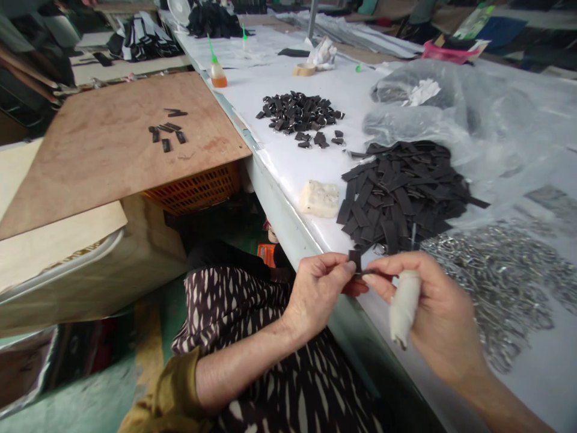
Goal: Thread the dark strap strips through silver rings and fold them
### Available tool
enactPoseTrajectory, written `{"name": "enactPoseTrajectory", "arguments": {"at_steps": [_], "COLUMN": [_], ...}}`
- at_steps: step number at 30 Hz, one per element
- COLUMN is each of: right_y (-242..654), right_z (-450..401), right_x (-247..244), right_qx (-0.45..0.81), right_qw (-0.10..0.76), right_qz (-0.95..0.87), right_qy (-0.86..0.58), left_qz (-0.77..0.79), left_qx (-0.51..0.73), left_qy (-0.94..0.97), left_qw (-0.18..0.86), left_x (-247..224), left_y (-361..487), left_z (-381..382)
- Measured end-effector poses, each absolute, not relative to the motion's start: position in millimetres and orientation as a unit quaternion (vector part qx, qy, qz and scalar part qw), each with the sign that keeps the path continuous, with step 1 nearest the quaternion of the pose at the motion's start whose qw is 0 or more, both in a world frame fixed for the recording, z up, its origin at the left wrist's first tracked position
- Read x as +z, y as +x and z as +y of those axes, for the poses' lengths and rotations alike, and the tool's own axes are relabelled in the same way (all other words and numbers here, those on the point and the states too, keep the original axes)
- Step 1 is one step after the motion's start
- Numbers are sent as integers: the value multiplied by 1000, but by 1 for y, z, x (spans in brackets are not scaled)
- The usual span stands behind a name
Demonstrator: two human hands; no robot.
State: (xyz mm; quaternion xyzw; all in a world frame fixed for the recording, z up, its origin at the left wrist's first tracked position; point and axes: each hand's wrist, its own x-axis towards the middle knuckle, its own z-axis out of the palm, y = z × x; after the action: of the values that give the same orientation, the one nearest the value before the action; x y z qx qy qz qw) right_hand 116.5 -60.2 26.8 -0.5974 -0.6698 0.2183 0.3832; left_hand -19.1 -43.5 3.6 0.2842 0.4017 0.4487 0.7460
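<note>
My left hand (315, 294) pinches a short, dark, flat strip (355, 260) at the white table's (282, 162) edge; my right hand (439, 310) is nearly closed, hold unclear. Probably mid-shaping; next needs steady alignment.

On our left arm we wear a sleeve (164, 394) of olive-mustard cloth, creased, its plain edge stopping short of the wrist so that the forearm shows bare. Our left hand (322, 285) has no glove. On our right hand (444, 316), one of the fingers (406, 294) wears a wrap (404, 316), off-white, tube-shaped and wrinkled, with a dark spot at its tip; we cannot tell which finger it is. Our right forearm is bare as far as we see it. Over our lap we wear a print cloth (270, 385), dark brown, scattered with cream, elongated, drop-like marks. Beyond it we see plain black cloth (229, 257).
</note>
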Motion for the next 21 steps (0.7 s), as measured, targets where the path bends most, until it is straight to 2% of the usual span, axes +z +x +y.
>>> {"name": "enactPoseTrajectory", "arguments": {"at_steps": [4,9,21], "right_y": [119,121,118], "right_z": [-54,-51,-51], "right_x": [30,28,26], "right_qx": [278,354,394], "right_qw": [369,369,389], "right_qz": [-634,-583,-532], "right_qy": [-620,-632,-641], "left_qz": [390,365,399], "left_qx": [465,462,453], "left_qy": [335,332,314], "left_qw": [721,738,732], "left_x": [5,-2,-2], "left_y": [-19,-17,-18], "left_z": [-48,-52,-48]}}
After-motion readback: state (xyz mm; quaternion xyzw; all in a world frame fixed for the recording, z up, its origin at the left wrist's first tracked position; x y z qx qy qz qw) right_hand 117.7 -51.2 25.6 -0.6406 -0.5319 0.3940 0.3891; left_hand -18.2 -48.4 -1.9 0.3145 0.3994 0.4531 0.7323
